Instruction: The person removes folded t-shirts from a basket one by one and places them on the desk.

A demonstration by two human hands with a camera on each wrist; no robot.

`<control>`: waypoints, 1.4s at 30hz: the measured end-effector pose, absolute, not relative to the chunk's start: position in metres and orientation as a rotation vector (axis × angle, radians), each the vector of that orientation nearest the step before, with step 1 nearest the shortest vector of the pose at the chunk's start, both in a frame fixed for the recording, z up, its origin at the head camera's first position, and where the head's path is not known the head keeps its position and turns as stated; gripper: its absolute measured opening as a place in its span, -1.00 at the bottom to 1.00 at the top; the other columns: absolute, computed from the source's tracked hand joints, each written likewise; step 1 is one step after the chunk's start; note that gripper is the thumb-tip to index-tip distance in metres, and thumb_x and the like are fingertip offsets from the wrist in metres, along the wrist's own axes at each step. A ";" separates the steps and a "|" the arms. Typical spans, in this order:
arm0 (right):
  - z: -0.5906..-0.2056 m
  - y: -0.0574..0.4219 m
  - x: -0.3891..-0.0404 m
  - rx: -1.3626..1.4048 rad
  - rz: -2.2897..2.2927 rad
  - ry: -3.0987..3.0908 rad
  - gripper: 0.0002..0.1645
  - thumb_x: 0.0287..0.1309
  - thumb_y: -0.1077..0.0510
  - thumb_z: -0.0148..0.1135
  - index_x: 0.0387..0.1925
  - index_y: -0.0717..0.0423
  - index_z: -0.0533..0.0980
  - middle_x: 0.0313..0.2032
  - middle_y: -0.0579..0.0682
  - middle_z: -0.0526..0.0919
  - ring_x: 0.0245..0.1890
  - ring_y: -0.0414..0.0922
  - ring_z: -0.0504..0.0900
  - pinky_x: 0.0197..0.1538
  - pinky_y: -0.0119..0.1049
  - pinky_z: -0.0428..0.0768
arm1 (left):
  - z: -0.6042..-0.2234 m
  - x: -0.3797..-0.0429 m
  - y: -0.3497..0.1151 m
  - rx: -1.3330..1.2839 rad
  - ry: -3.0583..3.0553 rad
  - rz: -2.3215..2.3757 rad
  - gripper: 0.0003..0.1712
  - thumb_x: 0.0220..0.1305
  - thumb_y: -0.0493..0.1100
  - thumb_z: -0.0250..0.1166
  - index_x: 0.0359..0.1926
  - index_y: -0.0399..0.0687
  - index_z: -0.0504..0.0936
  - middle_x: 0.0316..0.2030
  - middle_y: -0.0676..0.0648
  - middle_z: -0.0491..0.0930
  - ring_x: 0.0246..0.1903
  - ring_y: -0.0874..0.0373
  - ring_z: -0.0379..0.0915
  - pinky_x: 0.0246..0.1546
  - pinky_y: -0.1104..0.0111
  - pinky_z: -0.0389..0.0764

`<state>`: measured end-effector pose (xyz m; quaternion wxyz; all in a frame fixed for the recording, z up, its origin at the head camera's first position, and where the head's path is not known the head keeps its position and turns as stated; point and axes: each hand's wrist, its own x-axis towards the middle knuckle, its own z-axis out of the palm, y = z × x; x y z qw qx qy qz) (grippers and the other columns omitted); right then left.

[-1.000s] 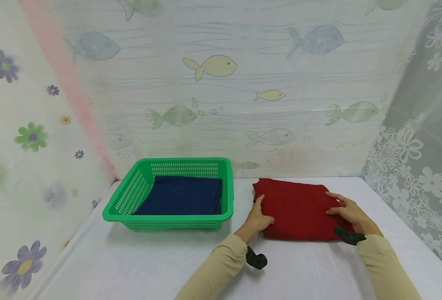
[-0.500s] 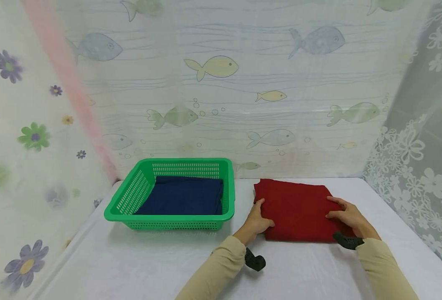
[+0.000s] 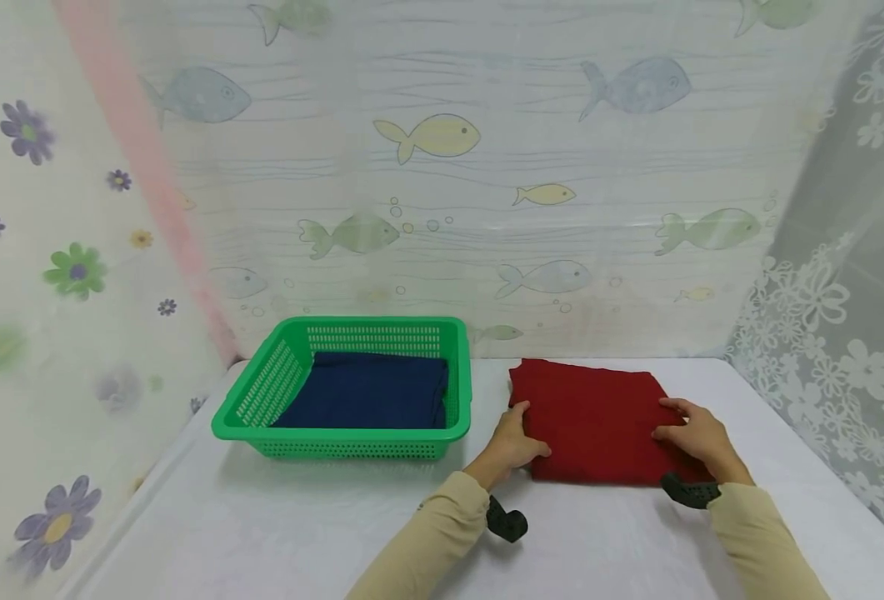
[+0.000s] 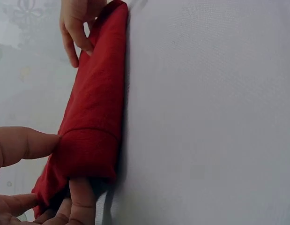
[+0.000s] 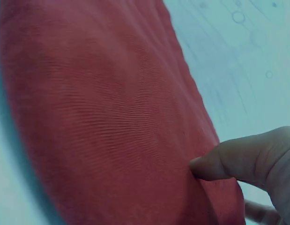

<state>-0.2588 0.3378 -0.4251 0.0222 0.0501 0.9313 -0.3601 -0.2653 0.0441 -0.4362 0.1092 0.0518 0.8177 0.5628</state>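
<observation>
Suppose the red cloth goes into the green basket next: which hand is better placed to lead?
Probably the left hand: it grips the red cloth on the side nearer the green basket, fingers tucked underneath. The right hand holds the opposite side, farther away.

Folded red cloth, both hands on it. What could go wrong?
The folded red cloth might sag or unfold if lifted: the bare left hand and bare right hand hold only opposite sides.
Lower layers might slip; no view shows whether the grips catch them all.
Moved into the green slotted plastic basket, it might rumple the navy-blue cloth there.
</observation>
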 end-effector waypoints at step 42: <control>-0.385 0.260 -0.206 -0.328 -1.186 3.435 -0.63 0.16 0.27 0.23 0.02 0.29 0.51 -0.05 0.33 0.59 -0.07 0.26 0.53 -0.09 0.23 0.46 | -0.406 -0.214 -0.015 1.217 2.982 1.001 -0.66 0.19 -0.23 0.29 0.01 -0.16 0.62 -0.22 -0.04 0.56 -0.28 0.23 0.37 -0.30 0.52 0.37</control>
